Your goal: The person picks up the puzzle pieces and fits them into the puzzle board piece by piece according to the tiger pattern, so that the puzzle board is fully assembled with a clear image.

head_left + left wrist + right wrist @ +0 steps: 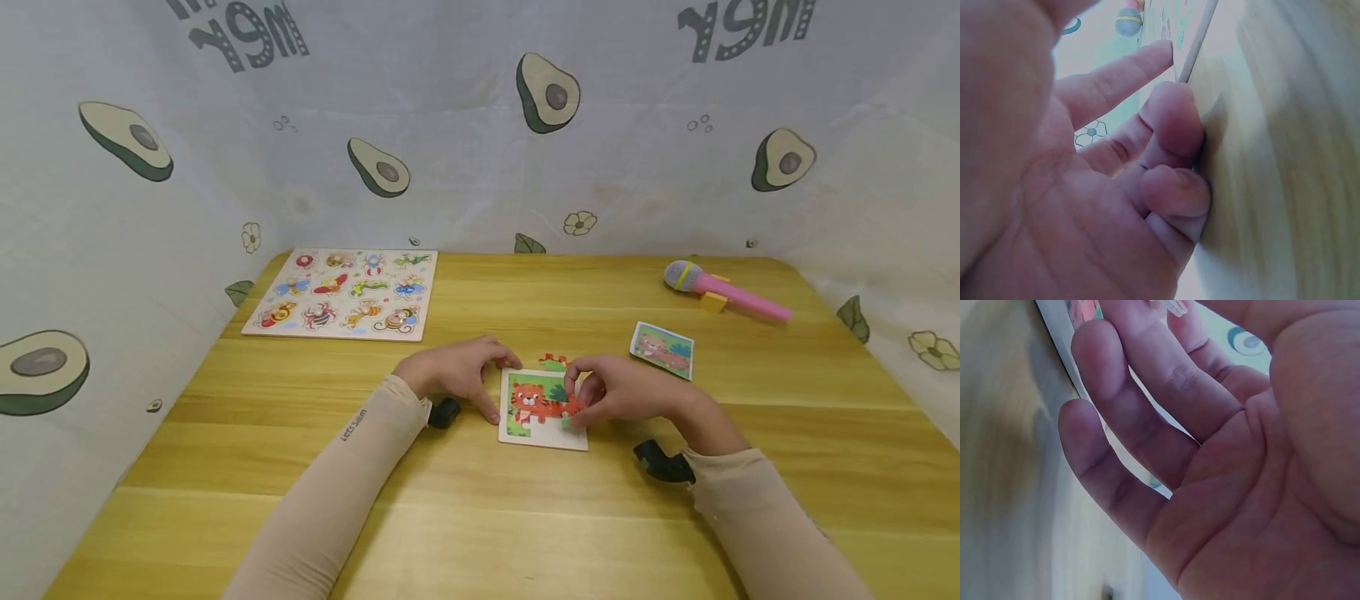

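Observation:
A square jigsaw board (pixel 543 435) with a red tiger picture lies flat on the table, pale bare backing showing along its lower part. My left hand (pixel 461 372) rests at its left side, index fingertip by the upper corner and thumb by the lower left edge. In the left wrist view, the extended index finger (pixel 1119 78) touches the board's edge (pixel 1197 40). Over the board's right side, my right hand (pixel 618 389) pinches a small jigsaw piece (pixel 1176 306), mostly hidden by the fingers. Another jigsaw piece (pixel 553 362), red and green, lies just behind the board.
A tiger picture card (pixel 663 350) lies right of the board. Farther back right, a pink toy microphone (pixel 738 297) rests on a yellow stand (pixel 713 302). An insect puzzle board (pixel 341 292) occupies the back left. An avocado-print curtain (pixel 465 108) borders the table.

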{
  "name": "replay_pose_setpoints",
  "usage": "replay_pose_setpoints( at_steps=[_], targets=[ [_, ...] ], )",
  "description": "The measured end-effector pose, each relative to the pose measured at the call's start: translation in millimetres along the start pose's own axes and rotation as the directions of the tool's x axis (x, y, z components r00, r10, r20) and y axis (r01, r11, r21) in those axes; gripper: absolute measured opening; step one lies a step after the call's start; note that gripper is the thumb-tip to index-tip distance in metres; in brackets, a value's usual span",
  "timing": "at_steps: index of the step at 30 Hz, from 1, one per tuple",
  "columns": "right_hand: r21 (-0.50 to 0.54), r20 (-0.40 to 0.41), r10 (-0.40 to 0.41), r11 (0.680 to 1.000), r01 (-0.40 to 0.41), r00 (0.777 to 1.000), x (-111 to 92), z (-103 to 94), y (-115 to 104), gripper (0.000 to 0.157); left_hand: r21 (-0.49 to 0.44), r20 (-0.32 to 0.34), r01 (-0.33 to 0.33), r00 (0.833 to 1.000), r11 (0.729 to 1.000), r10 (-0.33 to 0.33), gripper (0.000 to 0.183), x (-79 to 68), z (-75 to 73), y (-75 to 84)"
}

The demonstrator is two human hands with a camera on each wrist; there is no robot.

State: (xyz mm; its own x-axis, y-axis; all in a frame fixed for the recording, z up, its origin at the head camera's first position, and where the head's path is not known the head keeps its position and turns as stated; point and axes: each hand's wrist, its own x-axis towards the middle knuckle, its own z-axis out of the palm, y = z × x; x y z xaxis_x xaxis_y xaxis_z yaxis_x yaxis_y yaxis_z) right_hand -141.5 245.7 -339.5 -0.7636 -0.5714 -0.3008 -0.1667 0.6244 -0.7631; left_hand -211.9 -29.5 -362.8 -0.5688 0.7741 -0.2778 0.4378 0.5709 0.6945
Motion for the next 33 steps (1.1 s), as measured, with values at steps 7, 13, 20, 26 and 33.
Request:
replay_pose_setpoints(
  at_steps=[7,13,20,26,33],
  targets=[
    [-0.041,0.036,-0.008,0.999,0.009,0.999,6,5.1,3,0.036,-0.011,-0.003,0.004,1.0,1.0,-0.004,0.083,-0.6,0.6,-1.1],
    [-0.084,0.021,-0.041,0.996,0.043,0.999,9,7.5,6,0.033,-0.008,-0.003,0.003,1.0,1.0,-0.003,0.082,-0.2,0.7,-1.4],
    [-0.119,0.002,-0.054,0.991,0.054,0.999,12,9.8,6,0.032,-0.005,-0.006,0.007,1.0,1.0,-0.007,0.081,-0.2,0.0,-1.2],
    [-0.134,-0.01,-0.039,0.99,0.037,0.999,11,10.1,6,0.034,0.005,-0.005,-0.002,1.0,1.0,0.002,0.081,0.3,0.4,-2.2],
    [-0.152,-0.009,-0.033,0.988,0.031,0.999,10,8.3,6,0.025,0.022,-0.006,-0.005,1.0,1.0,0.005,0.081,0.4,1.0,-2.6]
  ],
)
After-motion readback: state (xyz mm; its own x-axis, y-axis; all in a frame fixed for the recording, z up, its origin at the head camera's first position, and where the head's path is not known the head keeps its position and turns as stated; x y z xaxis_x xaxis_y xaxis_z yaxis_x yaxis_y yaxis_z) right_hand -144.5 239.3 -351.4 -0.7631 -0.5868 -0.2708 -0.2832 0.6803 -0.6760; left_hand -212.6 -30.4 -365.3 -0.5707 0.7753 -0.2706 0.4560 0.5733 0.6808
